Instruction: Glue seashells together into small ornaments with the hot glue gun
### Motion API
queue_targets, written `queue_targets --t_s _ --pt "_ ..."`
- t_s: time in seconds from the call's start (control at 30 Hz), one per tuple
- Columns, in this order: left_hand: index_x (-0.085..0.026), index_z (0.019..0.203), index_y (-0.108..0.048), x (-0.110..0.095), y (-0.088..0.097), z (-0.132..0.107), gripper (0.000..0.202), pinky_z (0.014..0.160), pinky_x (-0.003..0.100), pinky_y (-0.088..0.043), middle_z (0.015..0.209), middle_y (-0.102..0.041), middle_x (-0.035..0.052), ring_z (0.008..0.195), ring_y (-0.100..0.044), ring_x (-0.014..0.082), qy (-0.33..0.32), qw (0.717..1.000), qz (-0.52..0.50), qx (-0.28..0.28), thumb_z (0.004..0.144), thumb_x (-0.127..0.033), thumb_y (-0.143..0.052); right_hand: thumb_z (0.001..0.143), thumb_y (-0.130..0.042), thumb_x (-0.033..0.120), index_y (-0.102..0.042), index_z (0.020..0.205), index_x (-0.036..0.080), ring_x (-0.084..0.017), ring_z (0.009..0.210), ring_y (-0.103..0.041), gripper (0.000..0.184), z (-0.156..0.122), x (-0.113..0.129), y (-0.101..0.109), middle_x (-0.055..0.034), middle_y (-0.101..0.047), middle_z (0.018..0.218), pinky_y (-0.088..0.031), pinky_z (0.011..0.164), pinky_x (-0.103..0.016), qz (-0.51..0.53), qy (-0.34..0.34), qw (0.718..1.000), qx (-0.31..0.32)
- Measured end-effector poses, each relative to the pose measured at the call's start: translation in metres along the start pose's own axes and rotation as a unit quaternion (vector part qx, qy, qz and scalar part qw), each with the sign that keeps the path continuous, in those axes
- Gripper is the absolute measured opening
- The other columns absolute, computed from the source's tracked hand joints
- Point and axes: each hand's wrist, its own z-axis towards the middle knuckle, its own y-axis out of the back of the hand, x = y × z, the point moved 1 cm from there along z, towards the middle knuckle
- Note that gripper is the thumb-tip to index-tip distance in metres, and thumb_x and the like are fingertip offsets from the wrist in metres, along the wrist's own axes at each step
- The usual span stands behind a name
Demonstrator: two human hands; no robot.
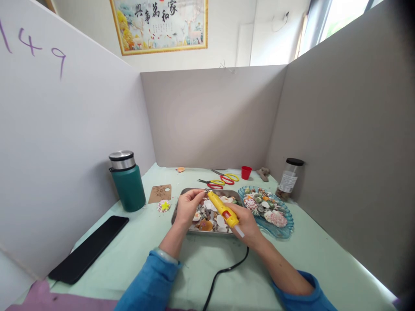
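Note:
My right hand (247, 224) is closed round a yellow hot glue gun (223, 209), its nozzle pointing up and left. A black cord (223, 272) runs from it toward me. My left hand (188, 206) is pinched on something small that I cannot make out, right at the nozzle tip. Both hands hover over a metal tray (181, 203) filled with several mixed shells.
A blue glass dish (279, 231) of shells lies right of the tray, a jar (288, 178) behind it. Two scissors (223, 179), a red cup (246, 172), a green flask (128, 181), a brown card (160, 193), a star ornament (164, 206) and a black phone (89, 248) lie around. Partition walls enclose three sides.

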Motion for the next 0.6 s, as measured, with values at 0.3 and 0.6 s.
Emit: queue_targets --t_s 0.3,0.6 --pt "-0.012 0.076 -0.067 0.0023 0.0025 0.0007 0.027 0.068 0.027 -0.048 0.076 -0.069 0.0048 0.058 -0.056 0.0091 0.083 0.986 -0.14 0.028 0.059 -0.03 -0.078 0.08 -0.05 0.017 -0.064 0.098 0.017 -0.019 0.08 -0.065 0.024 0.0004 0.0039 0.0022 -0.0066 -0.07 0.093 -0.049 0.069 -0.026 -0.015 0.0 1.0 0.004" --pt "-0.011 0.072 -0.068 0.0041 0.0025 0.0019 0.027 0.07 0.027 -0.048 0.072 -0.067 0.004 0.065 -0.061 0.0122 0.087 0.984 -0.153 0.026 0.054 -0.026 -0.081 0.076 -0.052 0.014 -0.064 0.1 0.018 -0.019 0.082 -0.065 0.026 -0.0011 0.0003 0.001 -0.006 -0.07 0.092 -0.048 0.07 -0.027 -0.006 0.0 1.0 0.002"
